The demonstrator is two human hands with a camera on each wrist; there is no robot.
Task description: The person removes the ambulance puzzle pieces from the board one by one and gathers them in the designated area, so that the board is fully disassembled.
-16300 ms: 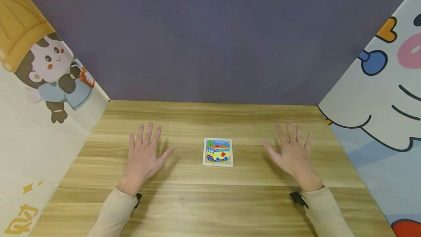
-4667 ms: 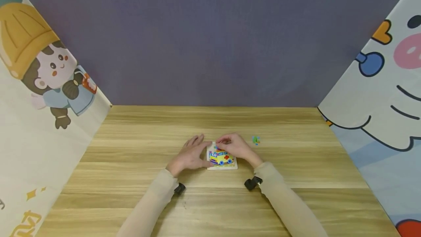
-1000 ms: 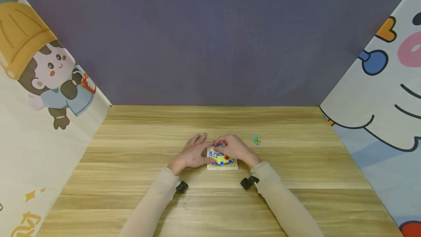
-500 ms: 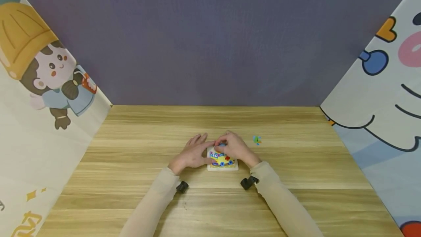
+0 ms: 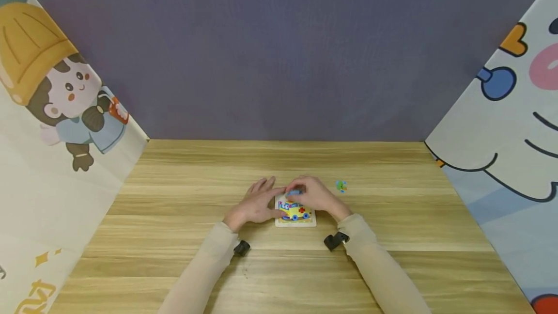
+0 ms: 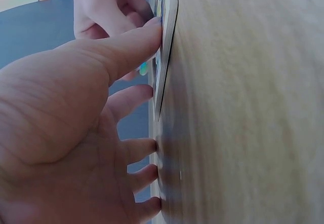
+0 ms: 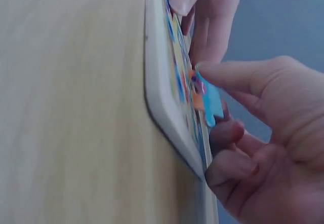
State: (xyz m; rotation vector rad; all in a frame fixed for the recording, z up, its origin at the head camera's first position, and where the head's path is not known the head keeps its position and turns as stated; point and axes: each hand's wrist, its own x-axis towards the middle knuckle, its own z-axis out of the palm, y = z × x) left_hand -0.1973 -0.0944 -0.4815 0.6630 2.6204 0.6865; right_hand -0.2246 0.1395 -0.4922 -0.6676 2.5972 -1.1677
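A small square jigsaw puzzle (image 5: 296,224) with a pale frame and a yellow ambulance picture lies on the wooden table. From its left side, my left hand (image 5: 256,207) steadies it. The thumb (image 6: 139,44) presses on its face and the index finger is at the frame; the other fingers are spread on the table. My right hand (image 5: 317,195) is over the puzzle's back part. Between its thumb and fingers it pinches a blue puzzle piece (image 7: 211,102) with orange parts, tilted up from the picture. The fingers partly cover the spot beneath.
A loose green and blue puzzle piece (image 5: 341,186) lies on the table (image 5: 209,159), right of and behind the puzzle. A dark grey panel (image 5: 283,52) stands behind the table. Cartoon-printed panels flank both sides.
Long before, both hands lay apart beside the whole puzzle; since then a green piece has come to lie at the right. Over the last second, the blue piece has tilted up in my right hand.
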